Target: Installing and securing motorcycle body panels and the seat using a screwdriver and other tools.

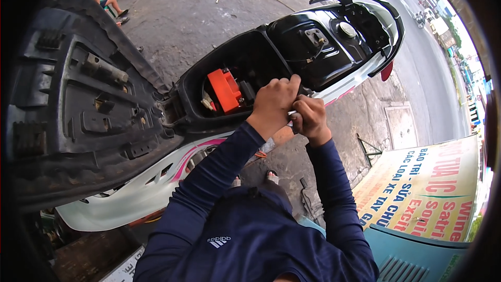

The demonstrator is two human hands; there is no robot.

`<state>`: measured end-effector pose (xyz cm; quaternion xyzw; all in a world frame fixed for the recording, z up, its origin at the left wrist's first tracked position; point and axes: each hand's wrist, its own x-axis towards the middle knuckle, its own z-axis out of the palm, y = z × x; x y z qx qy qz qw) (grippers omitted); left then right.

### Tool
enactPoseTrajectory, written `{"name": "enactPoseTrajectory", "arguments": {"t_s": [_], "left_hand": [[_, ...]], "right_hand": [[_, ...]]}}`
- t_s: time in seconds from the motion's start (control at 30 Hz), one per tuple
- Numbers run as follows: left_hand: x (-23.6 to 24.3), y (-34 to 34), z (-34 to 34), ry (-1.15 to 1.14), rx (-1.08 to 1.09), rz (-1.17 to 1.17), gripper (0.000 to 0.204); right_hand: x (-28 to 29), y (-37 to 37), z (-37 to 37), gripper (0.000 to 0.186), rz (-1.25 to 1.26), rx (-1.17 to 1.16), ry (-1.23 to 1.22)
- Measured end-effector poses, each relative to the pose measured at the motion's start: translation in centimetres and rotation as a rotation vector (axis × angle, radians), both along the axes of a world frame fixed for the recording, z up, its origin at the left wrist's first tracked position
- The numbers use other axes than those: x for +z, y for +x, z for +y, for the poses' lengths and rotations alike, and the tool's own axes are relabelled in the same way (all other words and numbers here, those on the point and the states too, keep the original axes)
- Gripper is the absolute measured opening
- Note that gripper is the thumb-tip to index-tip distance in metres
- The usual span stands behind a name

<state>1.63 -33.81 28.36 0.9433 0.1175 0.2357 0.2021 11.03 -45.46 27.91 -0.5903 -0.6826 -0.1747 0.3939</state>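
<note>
At the rim of the scooter's open bay (245, 60), near the orange battery (224, 90), left hand (274, 102) and right hand (309, 118) clench together on a small white part (292, 113).

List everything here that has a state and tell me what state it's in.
scooter seat: flipped up, underside showing
under-seat compartment: open
orange battery: seated in the compartment
fuel cap: on
left hand: closed at the compartment rim
right hand: gripping something small and white

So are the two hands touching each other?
Touching. The head view shows the left hand pressed against the right hand at the rim of the scooter's open under-seat compartment, with no gap between them.
</note>
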Motion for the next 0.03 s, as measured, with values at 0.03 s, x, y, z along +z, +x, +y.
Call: {"name": "enactPoseTrajectory", "arguments": {"t_s": [0.03], "left_hand": [[-0.02,-0.25,0.38,0.026,0.034,0.048,0.040]], "right_hand": [[-0.47,0.13,0.29,0.034,-0.014,0.039,-0.005]]}}
